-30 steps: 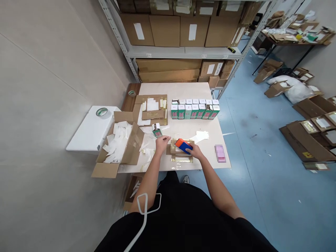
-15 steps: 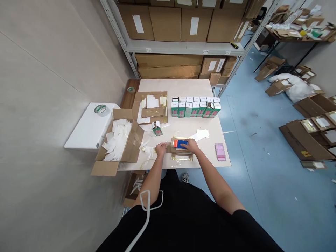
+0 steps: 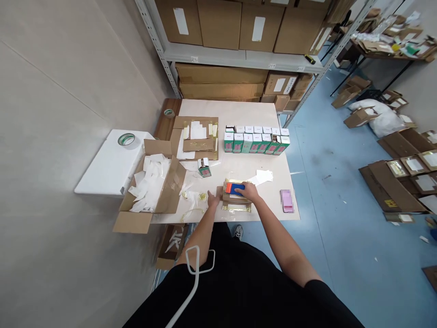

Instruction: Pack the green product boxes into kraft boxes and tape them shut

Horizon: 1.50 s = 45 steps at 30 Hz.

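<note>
One blue-and-orange item (image 3: 235, 188) is gripped at its right end by the closed fingers of the right hand (image 3: 250, 191); tilted a second ago, it is now laid flat on the brown cardboard package (image 3: 236, 199), so its weight is probably borne there. The left hand (image 3: 213, 200), pinched before, is opened at the package's left end, with nothing clearly held. Beyond the package, a row of green-and-white boxes (image 3: 256, 143) is lined up; white paper slips (image 3: 264, 176) are spread to its right.
</note>
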Tool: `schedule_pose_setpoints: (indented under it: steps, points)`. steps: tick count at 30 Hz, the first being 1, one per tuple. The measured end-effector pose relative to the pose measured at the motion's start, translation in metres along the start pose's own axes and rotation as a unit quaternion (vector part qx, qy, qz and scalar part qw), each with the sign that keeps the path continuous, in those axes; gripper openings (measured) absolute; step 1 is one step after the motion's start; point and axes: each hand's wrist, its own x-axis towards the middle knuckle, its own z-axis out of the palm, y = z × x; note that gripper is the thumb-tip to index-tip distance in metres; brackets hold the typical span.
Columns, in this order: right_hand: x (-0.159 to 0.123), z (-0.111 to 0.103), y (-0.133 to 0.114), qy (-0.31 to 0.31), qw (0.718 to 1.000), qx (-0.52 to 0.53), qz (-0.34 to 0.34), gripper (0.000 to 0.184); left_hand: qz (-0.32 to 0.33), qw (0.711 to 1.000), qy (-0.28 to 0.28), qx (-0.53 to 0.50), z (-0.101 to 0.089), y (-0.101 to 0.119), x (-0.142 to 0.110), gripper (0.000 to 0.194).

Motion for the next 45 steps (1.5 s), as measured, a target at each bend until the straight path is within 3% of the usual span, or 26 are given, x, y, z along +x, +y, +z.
schedule_pose_setpoints:
  steps: [2,4,6,8,14,18,25,30,38,41,45]
  points:
    - [0.000,0.000,0.000,0.001,1.000,-0.006,-0.003,0.045,0.052,0.998,-0.017,-0.005,-0.004,0.004,-0.003,0.062]
    - [0.000,0.000,0.000,0.004,1.000,-0.008,-0.006,0.046,0.147,0.986,-0.073,-0.003,-0.007,0.010,-0.006,0.068]
    - [0.000,-0.001,0.001,0.006,1.000,-0.007,-0.006,0.047,0.243,0.961,-0.130,0.025,-0.010,0.019,-0.007,0.085]
    - [0.000,-0.003,0.001,0.003,1.000,-0.004,-0.007,0.049,0.283,0.944,-0.153,0.076,-0.012,0.028,-0.006,0.101]
    - [-0.001,-0.012,-0.003,-0.021,1.000,-0.002,-0.011,0.051,0.230,0.915,-0.178,0.280,-0.025,0.052,0.001,0.085]
    - [-0.003,-0.025,0.010,-0.037,0.999,-0.006,-0.001,0.052,0.221,0.890,-0.180,0.356,-0.032,0.059,0.000,0.087]
    - [-0.014,-0.047,0.051,-0.029,0.998,0.009,0.054,0.043,0.216,0.900,-0.190,0.326,-0.033,0.059,-0.001,0.086]
    - [-0.023,-0.051,0.070,-0.019,0.999,0.017,0.043,0.044,0.217,0.903,-0.197,0.314,-0.033,0.060,0.001,0.086]
    - [-0.050,-0.061,0.132,-0.017,0.992,0.078,0.099,0.042,0.238,0.896,-0.204,0.313,-0.034,0.061,0.002,0.086]
    - [-0.055,-0.064,0.153,0.005,0.993,0.085,0.082,0.039,0.240,0.897,-0.208,0.308,-0.034,0.060,0.004,0.088]
    - [-0.062,-0.068,0.186,0.031,0.989,0.071,0.123,0.036,0.241,0.895,-0.212,0.311,-0.033,0.059,0.008,0.089]
